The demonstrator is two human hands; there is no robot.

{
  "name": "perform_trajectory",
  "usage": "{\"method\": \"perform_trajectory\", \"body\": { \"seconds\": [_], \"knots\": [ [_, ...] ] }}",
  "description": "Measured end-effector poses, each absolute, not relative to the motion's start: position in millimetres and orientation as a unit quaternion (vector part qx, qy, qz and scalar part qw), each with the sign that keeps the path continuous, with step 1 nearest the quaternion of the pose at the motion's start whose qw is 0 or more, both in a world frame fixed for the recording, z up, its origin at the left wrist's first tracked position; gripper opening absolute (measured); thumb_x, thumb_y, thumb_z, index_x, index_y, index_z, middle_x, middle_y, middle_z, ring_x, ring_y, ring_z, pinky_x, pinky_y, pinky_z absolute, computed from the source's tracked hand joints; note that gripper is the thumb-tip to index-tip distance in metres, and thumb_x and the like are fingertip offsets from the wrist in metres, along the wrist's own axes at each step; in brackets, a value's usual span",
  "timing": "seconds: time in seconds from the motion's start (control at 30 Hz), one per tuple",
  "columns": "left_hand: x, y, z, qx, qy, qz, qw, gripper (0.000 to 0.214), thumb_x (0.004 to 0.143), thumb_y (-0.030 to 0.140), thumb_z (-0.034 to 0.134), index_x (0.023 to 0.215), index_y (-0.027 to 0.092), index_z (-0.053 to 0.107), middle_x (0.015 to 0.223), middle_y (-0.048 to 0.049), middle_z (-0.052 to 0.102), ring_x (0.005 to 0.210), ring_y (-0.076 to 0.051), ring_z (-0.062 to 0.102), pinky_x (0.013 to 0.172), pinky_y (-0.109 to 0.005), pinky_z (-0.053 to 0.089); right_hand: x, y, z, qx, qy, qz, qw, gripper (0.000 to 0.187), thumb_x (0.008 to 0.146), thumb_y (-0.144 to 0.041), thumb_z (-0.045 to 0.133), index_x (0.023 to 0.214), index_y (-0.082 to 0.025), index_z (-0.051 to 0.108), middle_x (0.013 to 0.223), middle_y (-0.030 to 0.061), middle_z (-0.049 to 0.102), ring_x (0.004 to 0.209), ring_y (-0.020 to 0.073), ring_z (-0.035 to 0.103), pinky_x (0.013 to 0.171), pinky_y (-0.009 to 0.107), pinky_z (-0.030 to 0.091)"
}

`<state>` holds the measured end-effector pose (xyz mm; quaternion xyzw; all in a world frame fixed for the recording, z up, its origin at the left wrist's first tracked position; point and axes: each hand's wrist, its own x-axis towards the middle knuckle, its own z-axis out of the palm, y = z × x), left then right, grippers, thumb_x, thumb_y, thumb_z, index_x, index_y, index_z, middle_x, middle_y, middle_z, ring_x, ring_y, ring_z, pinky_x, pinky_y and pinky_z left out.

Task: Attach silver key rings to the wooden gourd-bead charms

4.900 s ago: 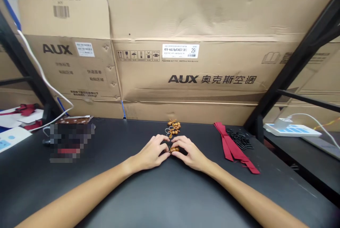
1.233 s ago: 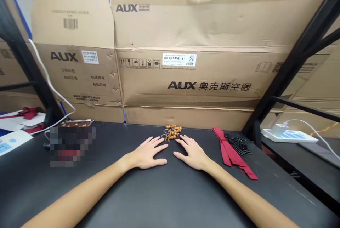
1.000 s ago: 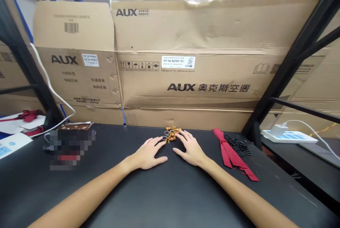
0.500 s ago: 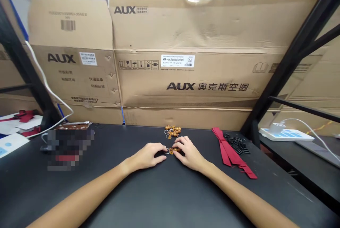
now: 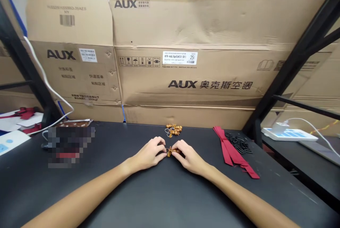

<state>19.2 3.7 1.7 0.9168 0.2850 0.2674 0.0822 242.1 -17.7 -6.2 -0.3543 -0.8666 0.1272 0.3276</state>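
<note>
A keychain [image 5: 169, 152] with golden-brown beads, a knotted cord and a metal ring lies between my two hands, low over the black tabletop. My left hand [image 5: 150, 153] pinches its metal ring, which is mostly covered by the fingertips. On the other side, my right hand [image 5: 190, 157] is closed on the beaded end with thumb and fingers, so part of the beads is hidden. Just behind the hands sits a small pile of similar beaded keychains [image 5: 174, 130] with metal rings.
Red fabric strips [image 5: 232, 150] lie to the right, beside a heap of black clips or rings [image 5: 239, 143]. A blurred-out item [image 5: 70, 144] is at the left. Large cardboard panels [image 5: 186, 93] close off the back, with a black rack post [image 5: 289, 54] at right.
My left fingers have closed on the keychain's ring, which showed in front of them before. The right hand keeps its hold on the beads. The camera view has shifted slightly.
</note>
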Motion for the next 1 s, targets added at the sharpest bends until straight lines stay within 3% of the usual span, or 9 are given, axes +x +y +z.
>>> {"method": "perform_trajectory", "body": {
  "seconds": [0.23, 0.43, 0.77, 1.0],
  "knots": [
    [19.7, 3.9, 2.6, 0.919, 0.272, 0.261, 0.113, 0.014, 0.093, 0.022, 0.051, 0.089, 0.021, 0.065, 0.114, -0.0066, 0.054, 0.105, -0.02, 0.053, 0.095, -0.034, 0.044, 243.6, -11.5, -10.2, -0.429, -0.841, 0.055, 0.326, 0.013, 0.093, -0.028, 0.049, 0.085, -0.022, 0.057, 0.086, 0.0052, 0.061, 0.084, 0.0214, 0.052, 0.078, 0.038, 0.044],
    [19.9, 0.8, 3.1, 0.914, 0.29, 0.256, 0.119, 0.011, 0.087, 0.031, 0.061, 0.09, 0.02, 0.063, 0.117, -0.0075, 0.052, 0.108, -0.022, 0.052, 0.097, -0.037, 0.043, 243.0, -15.9, -6.5, -0.385, -0.861, 0.092, 0.318, 0.012, 0.094, -0.03, 0.05, 0.089, -0.022, 0.058, 0.093, 0.005, 0.061, 0.089, 0.0208, 0.052, 0.082, 0.037, 0.045],
    [22.4, -0.4, 4.4, 0.921, 0.278, 0.246, 0.121, 0.015, 0.094, 0.022, 0.049, 0.089, 0.02, 0.062, 0.119, -0.0074, 0.053, 0.109, -0.021, 0.051, 0.097, -0.037, 0.042, 244.7, -12.7, -9.8, -0.416, -0.847, 0.073, 0.323, 0.014, 0.093, -0.031, 0.051, 0.086, -0.022, 0.059, 0.091, 0.0051, 0.061, 0.088, 0.0212, 0.052, 0.081, 0.038, 0.045],
    [23.1, -3.8, 5.7, 0.917, 0.288, 0.248, 0.122, 0.012, 0.087, 0.031, 0.061, 0.094, 0.021, 0.063, 0.12, -0.0076, 0.053, 0.11, -0.023, 0.052, 0.097, -0.039, 0.042, 245.3, -16.1, -4.9, -0.378, -0.86, 0.123, 0.321, 0.014, 0.094, -0.032, 0.05, 0.09, -0.023, 0.06, 0.093, 0.0044, 0.062, 0.088, 0.0194, 0.053, 0.081, 0.036, 0.046]
  ]
}}
